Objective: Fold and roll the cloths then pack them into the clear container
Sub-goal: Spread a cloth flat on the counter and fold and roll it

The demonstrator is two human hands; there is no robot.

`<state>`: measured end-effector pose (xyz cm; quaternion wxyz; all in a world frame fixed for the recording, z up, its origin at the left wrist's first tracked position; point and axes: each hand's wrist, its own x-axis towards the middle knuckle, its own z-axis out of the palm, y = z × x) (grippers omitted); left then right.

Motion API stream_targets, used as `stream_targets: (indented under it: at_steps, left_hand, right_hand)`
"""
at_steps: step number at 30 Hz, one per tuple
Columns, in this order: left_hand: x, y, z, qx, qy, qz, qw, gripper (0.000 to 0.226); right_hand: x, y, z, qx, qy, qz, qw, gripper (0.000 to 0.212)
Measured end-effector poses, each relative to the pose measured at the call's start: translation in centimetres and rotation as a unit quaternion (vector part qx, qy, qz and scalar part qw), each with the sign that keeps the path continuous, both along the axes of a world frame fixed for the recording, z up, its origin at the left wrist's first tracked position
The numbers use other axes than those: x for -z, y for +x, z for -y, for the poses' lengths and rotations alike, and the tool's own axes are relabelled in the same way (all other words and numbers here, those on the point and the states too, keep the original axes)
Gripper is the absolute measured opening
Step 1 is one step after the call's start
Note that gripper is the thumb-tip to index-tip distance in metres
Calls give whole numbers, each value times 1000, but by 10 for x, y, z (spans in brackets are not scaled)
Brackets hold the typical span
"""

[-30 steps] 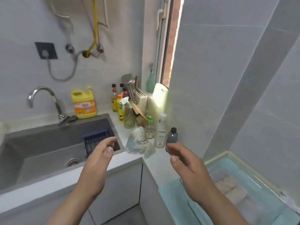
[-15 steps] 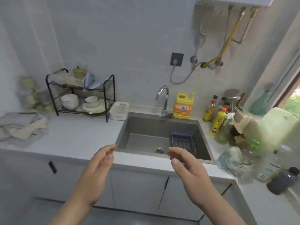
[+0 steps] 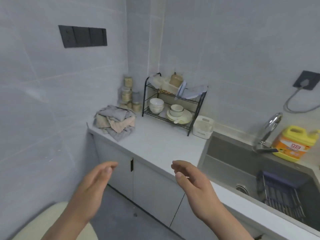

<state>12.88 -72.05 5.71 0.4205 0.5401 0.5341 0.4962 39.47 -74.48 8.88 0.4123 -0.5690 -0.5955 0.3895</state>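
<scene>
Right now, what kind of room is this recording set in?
Most likely a small home kitchen: a grey steel sink with a chrome tap, a black wire dish rack holding white bowls, and a yellow detergent jug.

Open table [image 3: 161,144] stretch between cloths [image 3: 115,120] and sink [image 3: 242,161]
Dish rack [image 3: 173,104] and white caddy [image 3: 202,126] block the far edge by the wall.

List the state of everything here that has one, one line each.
left hand, open, holding nothing
right hand, open, holding nothing
cloths, unfolded, heaped on the counter
faucet, no water seen running
cabinet doors, closed
detergent jug, upright
</scene>
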Motion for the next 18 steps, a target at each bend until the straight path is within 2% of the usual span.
stream_targets:
  at_steps: [6, 11, 18]
  left_hand:
    - [12, -43, -51, -59, -4, -22, 998, 70]
    - [24, -61, -138, -90, -9, -38, 995, 65]
    - [36, -91, -262, -105, -42, -65, 992, 58]
  right_hand:
    - [17, -44, -90, -63, -13, -10, 998, 25]
    - [42, -58, -187, -96, -26, 0, 995, 27]
    - [58, -74, -347, -86, -50, 16, 995, 27]
